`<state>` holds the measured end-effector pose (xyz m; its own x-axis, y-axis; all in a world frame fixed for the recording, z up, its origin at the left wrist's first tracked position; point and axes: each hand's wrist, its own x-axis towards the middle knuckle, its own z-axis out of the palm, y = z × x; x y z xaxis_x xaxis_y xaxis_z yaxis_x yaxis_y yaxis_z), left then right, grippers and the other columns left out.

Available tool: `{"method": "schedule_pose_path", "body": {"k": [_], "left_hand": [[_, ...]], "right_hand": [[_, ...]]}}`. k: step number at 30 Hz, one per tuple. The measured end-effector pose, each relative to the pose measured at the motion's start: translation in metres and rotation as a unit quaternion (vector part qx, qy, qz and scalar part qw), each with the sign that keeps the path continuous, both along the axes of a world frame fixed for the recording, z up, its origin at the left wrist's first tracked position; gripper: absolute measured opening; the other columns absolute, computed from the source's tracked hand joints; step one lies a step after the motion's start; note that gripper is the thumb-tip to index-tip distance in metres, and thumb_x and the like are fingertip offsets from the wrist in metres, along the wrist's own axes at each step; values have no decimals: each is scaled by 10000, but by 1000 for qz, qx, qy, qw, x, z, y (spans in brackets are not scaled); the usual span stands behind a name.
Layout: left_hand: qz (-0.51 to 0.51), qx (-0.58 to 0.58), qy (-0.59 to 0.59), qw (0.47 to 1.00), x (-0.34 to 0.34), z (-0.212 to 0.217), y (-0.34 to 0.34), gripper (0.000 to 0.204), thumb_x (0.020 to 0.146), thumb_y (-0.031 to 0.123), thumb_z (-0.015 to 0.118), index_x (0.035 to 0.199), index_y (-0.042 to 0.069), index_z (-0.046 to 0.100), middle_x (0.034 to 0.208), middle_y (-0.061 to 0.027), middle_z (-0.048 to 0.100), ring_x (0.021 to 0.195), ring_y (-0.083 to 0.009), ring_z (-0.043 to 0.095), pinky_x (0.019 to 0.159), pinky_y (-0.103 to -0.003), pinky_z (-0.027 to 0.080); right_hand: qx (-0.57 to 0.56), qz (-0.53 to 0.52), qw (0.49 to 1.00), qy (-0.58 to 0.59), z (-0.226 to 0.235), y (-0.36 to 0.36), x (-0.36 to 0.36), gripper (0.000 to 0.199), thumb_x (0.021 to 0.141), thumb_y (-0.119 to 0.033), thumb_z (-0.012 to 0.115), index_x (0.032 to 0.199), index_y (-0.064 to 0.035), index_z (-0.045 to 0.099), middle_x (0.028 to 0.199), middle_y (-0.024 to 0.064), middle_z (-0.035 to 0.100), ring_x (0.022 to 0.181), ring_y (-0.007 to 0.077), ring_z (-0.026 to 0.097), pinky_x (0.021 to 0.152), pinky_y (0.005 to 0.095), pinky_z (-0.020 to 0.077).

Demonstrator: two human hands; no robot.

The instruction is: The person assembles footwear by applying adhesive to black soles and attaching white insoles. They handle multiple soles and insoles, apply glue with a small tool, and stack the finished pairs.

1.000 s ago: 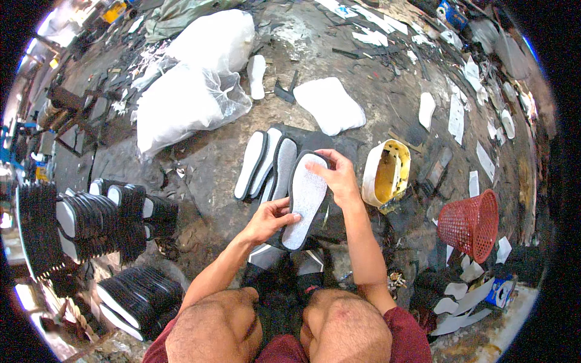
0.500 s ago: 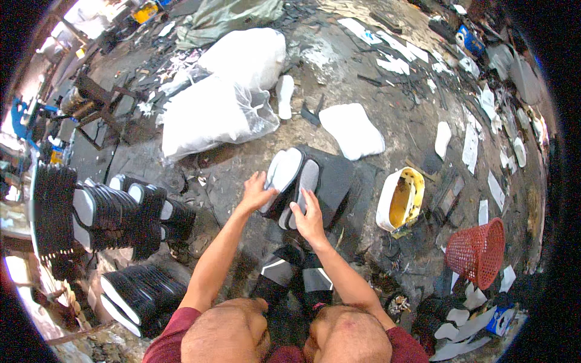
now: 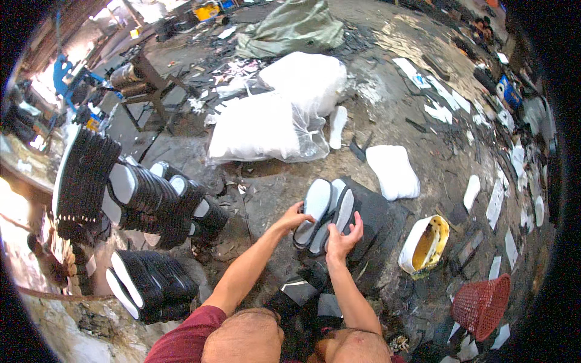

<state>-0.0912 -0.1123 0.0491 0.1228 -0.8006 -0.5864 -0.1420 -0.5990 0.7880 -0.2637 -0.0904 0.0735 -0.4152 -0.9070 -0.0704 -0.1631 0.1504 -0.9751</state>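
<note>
Above a dark block (image 3: 370,212) in front of me, my hands are at a pair of black-edged shoe soles with pale grey tops. My left hand (image 3: 295,219) is closed on the lower outer edge of the left sole (image 3: 318,198), thumb over its top. My right hand (image 3: 344,239) grips the lower part of the right sole (image 3: 344,209), its thumb on the near side and fingers by the outer edge. Another pale sole piece (image 3: 336,189) shows partly between them, mostly hidden. The pair lies side by side, toes pointing away from me.
Stacks of black soles (image 3: 145,196) stand at left, with another stack (image 3: 154,284) nearer. White plastic bags (image 3: 260,130) lie ahead. A white pile of insoles (image 3: 392,172), a yellow-stained glue tub (image 3: 407,245) and a red basket (image 3: 482,307) are at right. Scraps litter the floor.
My view has swung left, shifting the scene right and down. The left sole now sits more upright beside the right one, and my left thumb has come over its top.
</note>
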Motion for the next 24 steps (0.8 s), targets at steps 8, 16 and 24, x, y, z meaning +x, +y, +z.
{"method": "schedule_pose_path", "body": {"k": [8,16,24], "left_hand": [[-4,-37,240,970,-23,2,3,842,952,546,605,1574,77,284,1587,-130,351,1464,-254,291,1174,-434,291],[-7,-51,151,987,-43,-34,-9,961,838,354,773,1546,-6,231,1475,-259,455,1352,-349,465,1090,-474,391],[-73,128,203,968,-15,26,17,1059,709,393,875,1533,23,322,1444,-184,512,1319,-331,488,1085,-453,406]], "right_hand": [[-7,149,988,50,-12,11,-3,778,806,-226,815,1467,-70,436,1527,231,363,1421,392,344,1136,495,334],[247,200,934,-161,-13,5,-9,767,967,-226,611,1589,-80,186,1597,198,290,1433,333,351,1172,428,288],[167,271,938,-137,-3,38,0,1010,841,-99,705,1613,-119,54,1662,176,86,1526,325,117,1221,431,143]]}}
